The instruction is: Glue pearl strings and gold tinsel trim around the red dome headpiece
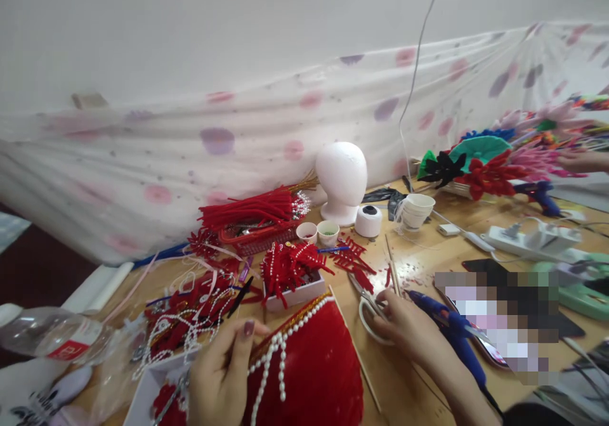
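Note:
A red velvet piece [318, 362] with a gold band and white pearl strings is pinched at its left edge by my left hand [226, 369], thumb on top. To its right, my right hand [399, 318] reaches down over a pair of scissors [364, 293], its fingers closed round the handles, which lie over a round white roll [368, 321]. Just right of that hand lies a blue glue gun [445, 324]. Behind the velvet piece, a white box [295, 291] holds red fuzzy pieces with pearl trim.
A white foam head [341, 175], small cups [328, 231] and a red basket [259, 239] of red stems stand behind. Bottle [52, 334] and pearl strands are left; phone [471, 318], power strip [533, 242] and fuzzy flowers [490, 166] right. Another person's hand [580, 161] shows far right.

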Available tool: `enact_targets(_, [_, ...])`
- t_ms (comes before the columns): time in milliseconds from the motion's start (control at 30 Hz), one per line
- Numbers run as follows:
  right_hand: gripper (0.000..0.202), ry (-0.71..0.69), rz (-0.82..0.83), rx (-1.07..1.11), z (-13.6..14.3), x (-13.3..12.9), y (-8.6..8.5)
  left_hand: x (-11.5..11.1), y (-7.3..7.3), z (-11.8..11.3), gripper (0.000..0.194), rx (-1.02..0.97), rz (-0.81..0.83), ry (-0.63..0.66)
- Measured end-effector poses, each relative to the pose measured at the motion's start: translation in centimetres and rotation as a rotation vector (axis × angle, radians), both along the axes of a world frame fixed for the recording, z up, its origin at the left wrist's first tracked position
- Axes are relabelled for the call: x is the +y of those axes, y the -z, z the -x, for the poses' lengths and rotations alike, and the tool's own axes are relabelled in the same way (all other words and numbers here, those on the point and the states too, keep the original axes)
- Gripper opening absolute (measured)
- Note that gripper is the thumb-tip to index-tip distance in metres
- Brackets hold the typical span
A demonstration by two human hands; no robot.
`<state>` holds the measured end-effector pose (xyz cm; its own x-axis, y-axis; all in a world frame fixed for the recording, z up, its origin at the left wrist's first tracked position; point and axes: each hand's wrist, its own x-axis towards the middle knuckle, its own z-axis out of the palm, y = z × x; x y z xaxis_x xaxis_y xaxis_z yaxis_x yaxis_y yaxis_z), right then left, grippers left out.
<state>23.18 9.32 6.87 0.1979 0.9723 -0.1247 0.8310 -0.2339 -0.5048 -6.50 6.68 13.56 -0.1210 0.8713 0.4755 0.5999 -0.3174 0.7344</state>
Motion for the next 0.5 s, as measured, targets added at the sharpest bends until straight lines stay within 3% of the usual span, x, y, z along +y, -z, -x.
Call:
enact_targets(100, [0.007, -0.009, 0.037, 0.067, -0.2, -0.6, 0.0, 1.1, 0.2, -0.9, 0.044, 0.029, 0.006, 0.09])
enact_targets(200, [0.016, -0.041, 0.034, 0.153, -0.4, -1.3, -1.2, 1.7, 0.4, -1.8, 0.044, 0.0, 0.065, 0.085])
enact_targets(267, [0.027, -0.068, 0.007, 0.392, -0.7, -2.4, -2.3, 1.7, 0.4, -2.4, 0.047, -0.028, 0.089, 0.072])
enact_targets(367, [0.049, -0.064, -0.023, 0.921, -1.5, -4.8, -3.3, 1.7, 0.0, -3.1, 0.044, -0.005, 0.109, 0.17])
enact_targets(467, [0.068, -0.007, 0.009, 1.223, -2.3, -7.1, -2.3, 1.8, -0.7, -3.7, 0.021, 0.154, 0.138, 0.299])
enact_targets(500, [0.072, -0.03, 0.04, 1.301, -2.6, -7.6, -1.6, 1.9, -1.0, -3.9, 0.023, 0.23, 0.132, 0.326])
